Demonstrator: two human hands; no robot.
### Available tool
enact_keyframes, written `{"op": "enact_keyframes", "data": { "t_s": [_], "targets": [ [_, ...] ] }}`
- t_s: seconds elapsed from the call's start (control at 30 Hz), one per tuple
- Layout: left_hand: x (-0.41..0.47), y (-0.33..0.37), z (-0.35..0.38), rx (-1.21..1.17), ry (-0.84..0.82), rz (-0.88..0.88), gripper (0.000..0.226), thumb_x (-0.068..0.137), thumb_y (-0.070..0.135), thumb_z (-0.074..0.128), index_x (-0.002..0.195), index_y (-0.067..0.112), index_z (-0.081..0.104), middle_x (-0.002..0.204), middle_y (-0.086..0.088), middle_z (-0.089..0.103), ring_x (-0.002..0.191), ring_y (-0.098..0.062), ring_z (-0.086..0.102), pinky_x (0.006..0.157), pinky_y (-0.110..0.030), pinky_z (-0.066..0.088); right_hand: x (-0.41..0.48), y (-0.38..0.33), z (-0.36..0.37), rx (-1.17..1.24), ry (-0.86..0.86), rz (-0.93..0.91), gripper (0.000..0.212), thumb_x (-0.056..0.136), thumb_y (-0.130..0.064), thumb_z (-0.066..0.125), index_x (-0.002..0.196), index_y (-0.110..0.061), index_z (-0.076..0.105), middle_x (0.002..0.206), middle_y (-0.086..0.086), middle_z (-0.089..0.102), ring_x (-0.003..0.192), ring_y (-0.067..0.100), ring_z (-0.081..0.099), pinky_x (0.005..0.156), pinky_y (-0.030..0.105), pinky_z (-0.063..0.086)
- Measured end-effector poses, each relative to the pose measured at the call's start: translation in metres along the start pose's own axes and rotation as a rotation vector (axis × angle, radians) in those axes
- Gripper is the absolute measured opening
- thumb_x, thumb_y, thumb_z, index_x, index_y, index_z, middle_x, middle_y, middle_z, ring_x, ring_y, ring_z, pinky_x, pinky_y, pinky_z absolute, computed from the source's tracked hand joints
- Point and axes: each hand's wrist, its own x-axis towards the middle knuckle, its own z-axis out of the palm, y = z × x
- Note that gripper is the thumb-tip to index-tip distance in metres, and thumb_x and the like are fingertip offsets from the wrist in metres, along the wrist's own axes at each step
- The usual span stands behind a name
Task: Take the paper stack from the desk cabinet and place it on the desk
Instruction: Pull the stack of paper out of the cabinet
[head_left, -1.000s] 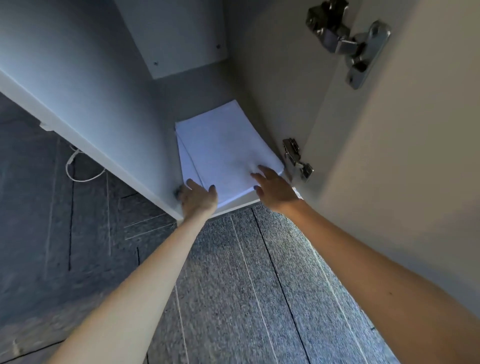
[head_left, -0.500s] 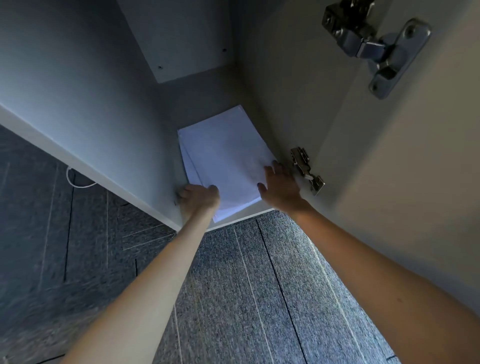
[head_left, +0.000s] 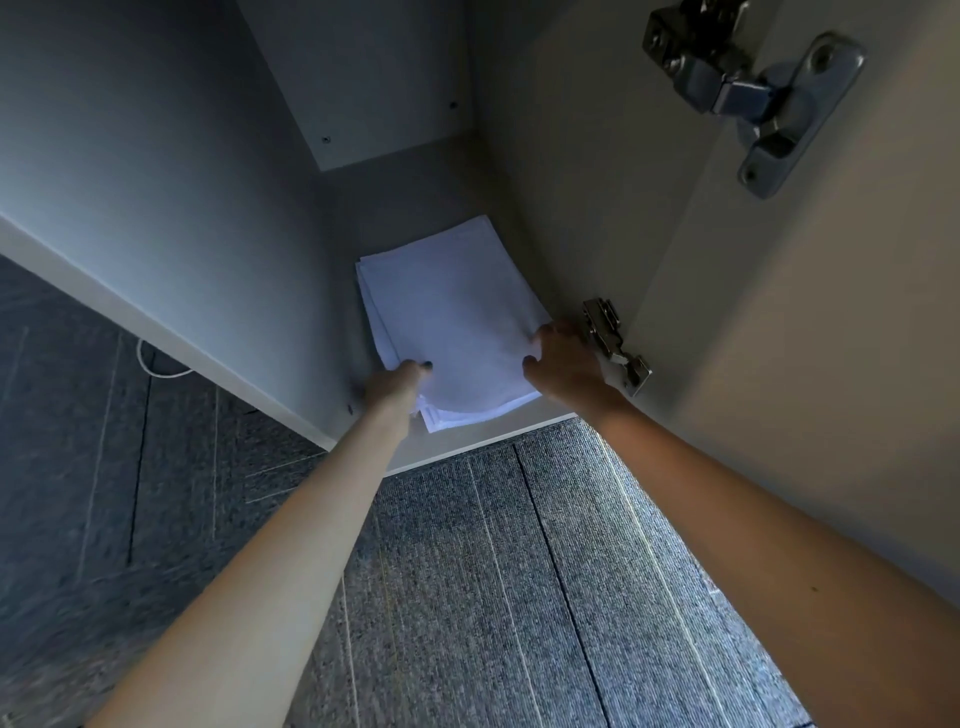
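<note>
The paper stack lay on the floor of the desk cabinet, toward the right side wall, its near edge close to the cabinet's front lip. The white sheets were slightly fanned, so that several edges showed along the left side and at the near left corner, and the near part of the top sheets bowed upward a little.

The left hand was closed on the stack's near left corner, thumb on top of the paper with a dark-painted nail showing, the other fingers hidden beneath the sheets. The right hand gripped the near right corner, thumb pressed onto the top sheet and fingers curled around the right edge. The two hands were apart, one at each near corner, both arms reaching in from the bottom of the view.

Just beside the right hand sat the lower hinge, a metal piece fixed where the side wall met the open cabinet door. The upper hinge stood high at the top right, well apart from the hands. Below the cabinet's front edge ran grey carpet tiles, and a white cable looped on the floor left of the cabinet's outer panel.
</note>
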Motion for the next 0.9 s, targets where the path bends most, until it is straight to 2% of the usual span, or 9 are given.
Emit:
{"op": "enact_keyframes", "data": {
  "t_s": [0.1,0.27,0.4,0.47,0.6,0.67,0.77,0.83,0.9],
  "targets": [
    [-0.011,0.002,-0.004,-0.188,-0.184,-0.064,0.021,0.088,0.021,0.063,0.107,0.015,0.059,0.089,-0.002,0.061,0.083,-0.020,0.059,0.079,-0.032,0.053,-0.001,0.004,-0.001,-0.008,0.019,-0.022,0.042,0.086,-0.018,0.049,0.127,-0.008,0.051,0.139,0.012,0.043,0.123,0.033,0.050,0.089,0.033,0.044],
    [-0.012,-0.003,-0.019,-0.590,-0.386,-0.225,0.010,0.086,0.017,0.065,0.092,0.009,0.066,0.092,-0.010,0.073,0.084,-0.025,0.069,0.076,-0.030,0.058,-0.004,0.006,0.002,-0.002,0.028,-0.035,0.044,0.086,-0.019,0.051,0.129,-0.010,0.052,0.141,0.012,0.045,0.126,0.031,0.049,0.095,0.034,0.043],
    [-0.007,-0.013,-0.008,-0.153,-0.301,-0.023,0.031,0.091,0.004,0.053,0.122,0.009,0.054,0.111,-0.007,0.061,0.103,-0.025,0.056,0.079,-0.035,0.050,-0.006,0.012,0.000,0.060,0.039,-0.030,0.041,0.085,-0.019,0.052,0.123,-0.008,0.058,0.134,0.013,0.053,0.119,0.030,0.055,0.092,0.033,0.046],
    [-0.009,-0.017,-0.004,0.025,-0.113,0.119,0.040,0.094,0.007,0.051,0.133,0.012,0.048,0.121,-0.006,0.058,0.104,-0.026,0.054,0.083,-0.036,0.046,-0.010,0.012,0.000,0.087,0.055,-0.024,0.038,0.085,-0.020,0.053,0.121,-0.009,0.060,0.128,0.013,0.059,0.117,0.029,0.058,0.091,0.033,0.047],
    [-0.018,-0.021,-0.006,0.025,0.093,0.272,0.045,0.096,0.006,0.047,0.140,0.007,0.043,0.125,-0.003,0.056,0.110,-0.023,0.054,0.081,-0.025,0.034,-0.014,0.009,0.006,0.087,0.122,0.023,0.041,0.089,-0.026,0.052,0.121,0.001,0.052,0.125,0.023,0.057,0.120,0.036,0.053,0.096,0.036,0.042],
    [-0.022,-0.028,-0.010,-0.012,0.097,0.276,0.043,0.096,0.005,0.046,0.139,0.007,0.044,0.120,0.000,0.053,0.103,-0.020,0.052,0.079,-0.024,0.033,-0.014,0.008,0.008,0.250,0.149,0.087,0.041,0.087,-0.027,0.056,0.116,0.002,0.054,0.117,0.024,0.061,0.111,0.035,0.059,0.094,0.039,0.046],
    [-0.023,-0.040,-0.020,-0.080,0.060,0.278,0.044,0.092,0.005,0.048,0.135,0.015,0.049,0.126,0.000,0.057,0.102,-0.017,0.050,0.086,-0.025,0.037,-0.022,0.005,-0.002,0.785,0.060,0.212,0.046,0.078,-0.025,0.067,0.116,0.000,0.059,0.118,0.023,0.066,0.098,0.026,0.062,0.084,0.035,0.048],
    [-0.025,-0.047,-0.025,-0.126,0.023,0.231,0.049,0.093,0.010,0.051,0.141,0.016,0.043,0.135,0.001,0.051,0.116,-0.019,0.049,0.100,-0.030,0.038,-0.032,0.006,-0.011,1.064,-0.125,0.284,0.051,0.079,-0.026,0.069,0.124,-0.004,0.059,0.129,0.018,0.062,0.110,0.026,0.061,0.088,0.033,0.047],
    [-0.031,-0.051,-0.031,-0.151,-0.013,0.215,0.055,0.093,0.015,0.053,0.146,0.018,0.037,0.148,0.000,0.044,0.132,-0.024,0.045,0.113,-0.042,0.035,-0.042,0.003,-0.019,1.110,-0.259,0.264,0.046,0.088,-0.021,0.062,0.131,-0.004,0.054,0.131,0.010,0.059,0.121,0.023,0.056,0.097,0.027,0.047]
  ]
}}
